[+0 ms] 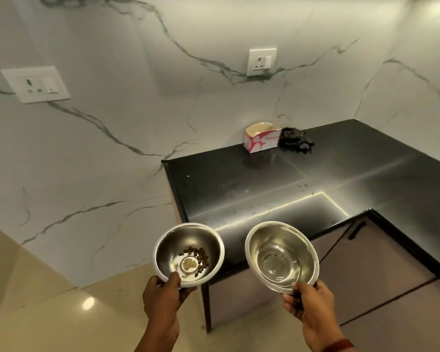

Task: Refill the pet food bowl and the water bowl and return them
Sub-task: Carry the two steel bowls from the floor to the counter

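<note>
My left hand (163, 298) grips the near rim of a steel food bowl (188, 252) with a small heap of brown kibble at its bottom. My right hand (308, 303) holds the near rim of a second steel bowl (282, 255) that has a little clear water in it. Both bowls hang in the air side by side, just in front of the near edge of a black counter (264, 189).
A white and pink carton (262, 142) and a crumpled black bag (296, 141) sit at the back of the counter by the marble wall. One kibble piece (188, 176) lies on the counter's left. Cabinet doors (366, 262) stand below; beige floor at left.
</note>
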